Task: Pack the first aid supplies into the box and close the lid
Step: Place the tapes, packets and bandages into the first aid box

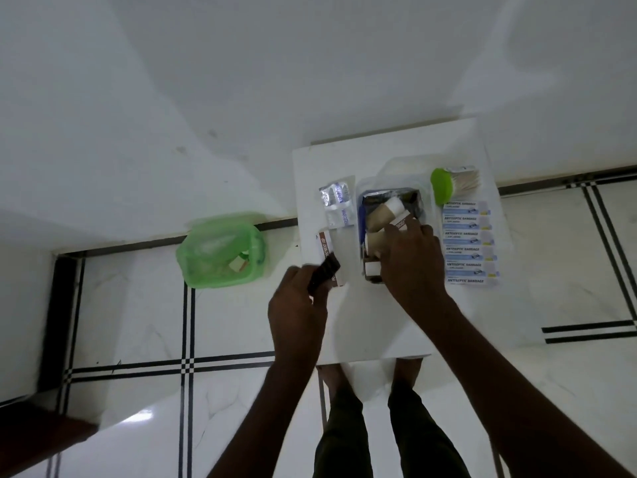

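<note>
A clear plastic box (pixel 418 188) stands on the small white table (pixel 379 322), holding brown rolls (pixel 377 215) and dark packets. My right hand (pixel 410 257) reaches into the box, its fingers on a small white and red carton (pixel 402 222). My left hand (pixel 298 305) grips a small dark object (pixel 325 272) over a brown and white ointment carton (pixel 327 251) lying on the table. Silver blister strips (pixel 337 201) lie left of the box. A strip of antiseptic bandages (pixel 470 243) lies to its right. A green-capped tub of swabs (pixel 453 182) lies at the far right.
A green plastic container (pixel 220 250) with small items sits on the tiled floor, left of the table. White walls rise behind. My legs and feet (pixel 372 408) are under the table's near edge.
</note>
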The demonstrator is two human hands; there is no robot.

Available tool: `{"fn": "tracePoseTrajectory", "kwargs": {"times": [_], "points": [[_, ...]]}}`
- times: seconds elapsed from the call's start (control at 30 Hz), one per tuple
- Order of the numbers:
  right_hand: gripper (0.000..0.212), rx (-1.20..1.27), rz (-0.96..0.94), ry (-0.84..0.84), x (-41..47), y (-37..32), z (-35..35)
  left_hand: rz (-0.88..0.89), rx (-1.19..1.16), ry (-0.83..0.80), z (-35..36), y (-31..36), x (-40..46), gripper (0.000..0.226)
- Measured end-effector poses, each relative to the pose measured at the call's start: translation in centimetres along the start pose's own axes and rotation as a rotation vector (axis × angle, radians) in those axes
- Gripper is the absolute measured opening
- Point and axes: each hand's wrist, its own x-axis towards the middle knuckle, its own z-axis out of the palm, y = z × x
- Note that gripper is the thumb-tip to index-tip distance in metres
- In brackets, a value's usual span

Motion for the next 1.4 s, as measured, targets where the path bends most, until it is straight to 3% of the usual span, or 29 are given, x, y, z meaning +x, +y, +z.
{"fn": "tracePoseTrajectory", "kwargs": {"times": [0.1, 0.2, 0.37, 0.57, 0.8, 0.97, 1.1, 1.4], "points": [[0.037, 0.04, -0.052, -0.016, -0.1, 0.3, 0.0, -0.007, -0.244, -0.015, -0.5, 2.4, 2.8, 0.028], [0.039, 0.068, -0.061, -0.015, -0.5, 0.7, 0.0, 0.078, -0.277, -0.002, 0.4, 5.1, 5.8, 0.031], [0.043, 0.125, -0.098, -0.025, -0.9, 1.3, -0.2, 0.25, -0.035, -0.067, 2.9, 7.8, 10.9, 0.008], [0.052, 0.177, -0.117, -0.035, -1.0, 1.8, -0.3, 0.494, 0.166, -0.095, 4.7, 9.5, 12.9, 0.009], [0.055, 0.168, -0.141, -0.023, -0.9, 2.0, -0.1, 0.453, 0.184, -0.077, 4.4, 9.2, 13.6, 0.008], [0.055, 0.156, -0.168, -0.012, -0.9, 2.2, -0.1, 0.552, 0.375, 0.009, 5.6, 8.9, 13.5, 0.007], [0.056, 0.145, -0.18, -0.012, -0.8, 2.5, -0.1, 0.594, 0.397, 0.084, 5.9, 9.0, 14.3, 0.009], [0.056, 0.158, -0.18, 0.007, -0.9, 2.9, -0.4, 0.657, 0.544, 0.105, 6.2, 8.2, 14.4, 0.014]]}}
